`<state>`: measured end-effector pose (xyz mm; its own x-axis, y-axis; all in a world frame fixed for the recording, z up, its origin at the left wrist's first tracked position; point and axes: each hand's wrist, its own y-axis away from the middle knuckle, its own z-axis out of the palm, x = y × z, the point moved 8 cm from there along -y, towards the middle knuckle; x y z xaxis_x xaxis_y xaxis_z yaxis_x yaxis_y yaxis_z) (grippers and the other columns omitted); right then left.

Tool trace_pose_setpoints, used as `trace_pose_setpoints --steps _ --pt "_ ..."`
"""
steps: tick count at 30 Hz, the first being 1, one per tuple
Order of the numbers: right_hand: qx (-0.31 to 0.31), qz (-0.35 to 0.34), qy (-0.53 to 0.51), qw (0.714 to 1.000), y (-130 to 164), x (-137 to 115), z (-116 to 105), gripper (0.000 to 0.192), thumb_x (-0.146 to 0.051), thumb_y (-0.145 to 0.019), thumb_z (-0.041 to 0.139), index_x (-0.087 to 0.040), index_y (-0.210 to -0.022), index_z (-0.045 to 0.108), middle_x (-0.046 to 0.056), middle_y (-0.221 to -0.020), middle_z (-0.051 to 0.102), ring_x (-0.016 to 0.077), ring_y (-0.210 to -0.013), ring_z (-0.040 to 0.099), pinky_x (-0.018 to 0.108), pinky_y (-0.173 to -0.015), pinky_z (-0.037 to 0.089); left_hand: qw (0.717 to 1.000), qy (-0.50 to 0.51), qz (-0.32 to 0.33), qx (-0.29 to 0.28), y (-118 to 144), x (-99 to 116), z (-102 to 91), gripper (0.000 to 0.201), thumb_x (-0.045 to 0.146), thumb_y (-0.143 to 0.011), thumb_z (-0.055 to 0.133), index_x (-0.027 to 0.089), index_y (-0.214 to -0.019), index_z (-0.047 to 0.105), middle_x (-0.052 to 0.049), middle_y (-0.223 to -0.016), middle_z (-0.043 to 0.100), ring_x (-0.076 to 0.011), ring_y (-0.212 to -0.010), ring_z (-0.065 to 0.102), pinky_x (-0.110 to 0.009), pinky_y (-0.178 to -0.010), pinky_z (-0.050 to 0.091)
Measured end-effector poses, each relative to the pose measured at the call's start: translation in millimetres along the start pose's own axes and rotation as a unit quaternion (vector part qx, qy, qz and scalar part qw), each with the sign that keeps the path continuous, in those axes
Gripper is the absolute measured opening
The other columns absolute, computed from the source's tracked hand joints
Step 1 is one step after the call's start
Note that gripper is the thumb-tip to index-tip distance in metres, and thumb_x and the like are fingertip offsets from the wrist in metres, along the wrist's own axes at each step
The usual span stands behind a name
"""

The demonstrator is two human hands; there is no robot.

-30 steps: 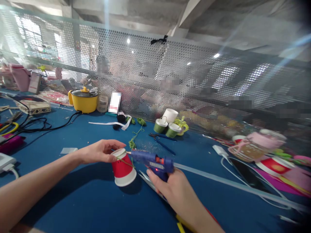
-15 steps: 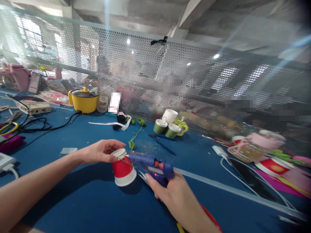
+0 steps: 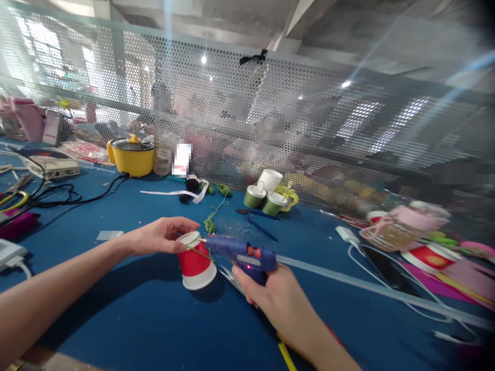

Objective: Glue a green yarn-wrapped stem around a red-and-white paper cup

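Observation:
My left hand [image 3: 164,234] is closed on the upper side of a red and white paper cup [image 3: 195,264], which stands upside down on the blue table. In my right hand [image 3: 266,288] is a blue hot glue gun [image 3: 240,253] with a small red light lit. Its nozzle points left and reaches the cup near the top rim; whether it touches cannot be made out. A strand of green yarn [image 3: 210,225] runs across the cup's upper part, and more of it lies in a loose tangle behind. Scissors [image 3: 232,280] lie partly under my right hand.
Two green-wrapped cups [image 3: 254,197] stand by a white cup [image 3: 270,180] at the back, near blue-handled pliers [image 3: 261,226]. A yellow electric pot [image 3: 133,157] sits back left with its black cord. A phone [image 3: 386,270] and cables lie at right.
The view has tilted slightly, so things sit a little higher in the picture. Both hands keep their hold, and the glue gun stays at the cup's top.

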<state>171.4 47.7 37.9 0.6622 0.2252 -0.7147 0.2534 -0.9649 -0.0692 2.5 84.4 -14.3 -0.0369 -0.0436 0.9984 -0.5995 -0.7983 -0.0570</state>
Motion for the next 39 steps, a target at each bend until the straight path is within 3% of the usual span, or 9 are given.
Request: trace_pose_setpoints --steps 15,19,24,28,30,33,34,36,39 --pt "-0.037 0.052 -0.081 0.995 -16.3 18.4 3.6 0.021 -0.035 -0.07 0.053 -0.017 -0.061 0.052 -0.004 -0.04 0.047 0.0096 -0.037 0.043 0.021 -0.041 0.036 1.0 -0.005 0.012 -0.004 1.5 2.2 1.3 0.052 0.025 -0.068 0.064 0.017 -0.115 0.043 -0.011 -0.111 0.055 -0.0212 -0.099 0.052 -0.038 -0.085 0.039" --pt "0.022 0.073 -0.138 0.987 -34.3 43.5 -13.2 0.021 -0.035 -0.068 0.057 -0.015 -0.062 0.054 -0.002 -0.047 0.053 0.0099 -0.044 0.048 0.021 -0.045 0.039 1.0 -0.011 0.012 0.01 3.0 7.0 -2.8 0.052 0.026 -0.068 0.065 0.017 -0.114 0.043 -0.01 -0.109 0.055 -0.0199 -0.098 0.052 -0.035 -0.084 0.04" --pt "0.057 0.125 -0.007 0.99 -56.7 87.6 -24.5 0.026 -0.035 -0.076 0.048 -0.015 -0.062 0.054 0.005 -0.064 0.063 0.0115 -0.056 0.057 0.022 -0.056 0.044 0.999 -0.032 0.01 0.023 5.3 11.8 -9.1 0.05 0.025 -0.068 0.065 0.018 -0.113 0.045 -0.009 -0.109 0.055 -0.0191 -0.098 0.052 -0.034 -0.084 0.04" --pt "0.073 0.171 0.08 0.979 -63.1 117.2 -29.7 0.031 -0.037 -0.079 0.044 -0.017 -0.055 0.048 0.005 -0.048 0.056 0.0138 -0.042 0.053 0.025 -0.044 0.04 0.999 -0.037 0.004 0.011 5.8 13.4 -6.4 0.049 0.025 -0.067 0.065 0.018 -0.112 0.047 -0.009 -0.108 0.056 -0.0191 -0.097 0.052 -0.034 -0.084 0.04" --pt "0.094 0.184 0.122 0.971 -62.0 119.2 -36.1 0.028 -0.035 -0.074 0.051 -0.019 -0.052 0.045 0.004 -0.046 0.053 0.0178 -0.048 0.055 0.028 -0.047 0.04 0.999 -0.037 0.002 0.013 6.0 14.0 -5.8 0.05 0.025 -0.066 0.065 0.017 -0.112 0.047 -0.009 -0.108 0.056 -0.0193 -0.097 0.053 -0.034 -0.083 0.04" --pt "0.134 0.125 0.177 0.967 -56.1 86.6 -41.4 0.019 -0.026 -0.067 0.06 -0.019 -0.055 0.048 0.007 -0.066 0.058 0.0228 -0.077 0.057 0.03 -0.063 0.041 1.0 -0.029 -0.001 0.009 6.3 13.8 -3.9 0.051 0.025 -0.066 0.065 0.017 -0.112 0.046 -0.009 -0.108 0.056 -0.0196 -0.096 0.053 -0.034 -0.083 0.04" --pt "0.127 0.05 0.197 0.971 -54.0 61.9 -36.0 0.014 -0.025 -0.067 0.061 -0.018 -0.059 0.051 0.008 -0.074 0.058 0.0224 -0.081 0.055 0.03 -0.067 0.041 1.0 -0.026 -0.003 0.005 6.4 13.4 -2.7 0.051 0.025 -0.066 0.065 0.017 -0.113 0.045 -0.009 -0.108 0.056 -0.0196 -0.096 0.053 -0.035 -0.083 0.04" --pt "0.06 -0.085 0.145 0.984 -44.3 13.8 -13.6 0.012 -0.031 -0.072 0.057 -0.019 -0.073 0.056 0.005 -0.085 0.057 0.017 -0.078 0.054 0.027 -0.067 0.042 1.0 -0.023 -0.008 -0.002 6.6 12.5 -0.6 0.05 0.025 -0.067 0.064 0.017 -0.113 0.045 -0.009 -0.107 0.057 -0.0198 -0.096 0.053 -0.035 -0.083 0.04" --pt "-0.054 -0.165 0.078 0.982 -27.2 -34.5 22.9 0.02 -0.034 -0.067 0.063 -0.019 -0.077 0.055 0.001 -0.084 0.055 0.0142 -0.075 0.052 0.025 -0.065 0.041 1.0 -0.023 -0.012 -0.001 6.8 12.5 1.0 0.05 0.024 -0.066 0.065 0.017 -0.112 0.046 -0.008 -0.103 0.058 -0.0192 -0.093 0.054 -0.034 -0.081 0.04"
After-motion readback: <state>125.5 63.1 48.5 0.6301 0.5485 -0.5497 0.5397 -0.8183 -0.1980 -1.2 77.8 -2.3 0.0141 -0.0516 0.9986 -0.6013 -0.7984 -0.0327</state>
